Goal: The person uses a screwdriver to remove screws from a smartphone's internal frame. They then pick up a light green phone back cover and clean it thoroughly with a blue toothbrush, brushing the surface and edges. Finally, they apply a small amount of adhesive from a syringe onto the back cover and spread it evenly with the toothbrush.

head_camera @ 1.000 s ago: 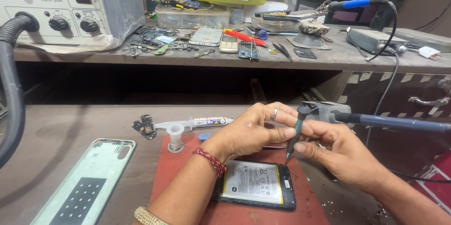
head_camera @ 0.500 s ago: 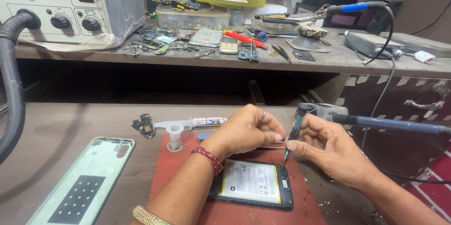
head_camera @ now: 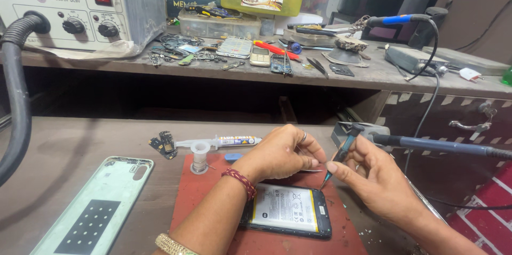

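Left hand: the left hand [head_camera: 282, 154] hovers over the far edge of the opened phone [head_camera: 288, 209], fingers curled together, pinching thin metal tweezers [head_camera: 312, 170] that point right.
Right hand: the right hand [head_camera: 373, 177] pinches a slim teal-handled screwdriver [head_camera: 337, 162] between thumb and fingers, tip down just above the phone's far right corner.
Phone: lies back-off, battery showing, on the red mat [head_camera: 213, 201] near the middle.
Back cover: a pale green back cover [head_camera: 93, 209] rests inside-up, near left on the table.
Beside the mat: a small white spool [head_camera: 200, 155], a syringe tube [head_camera: 224, 141] and a small circuit board [head_camera: 164, 144].
Far shelf: grey rework station [head_camera: 80, 7] at left, scattered parts, a soldering iron [head_camera: 442, 146] at right.
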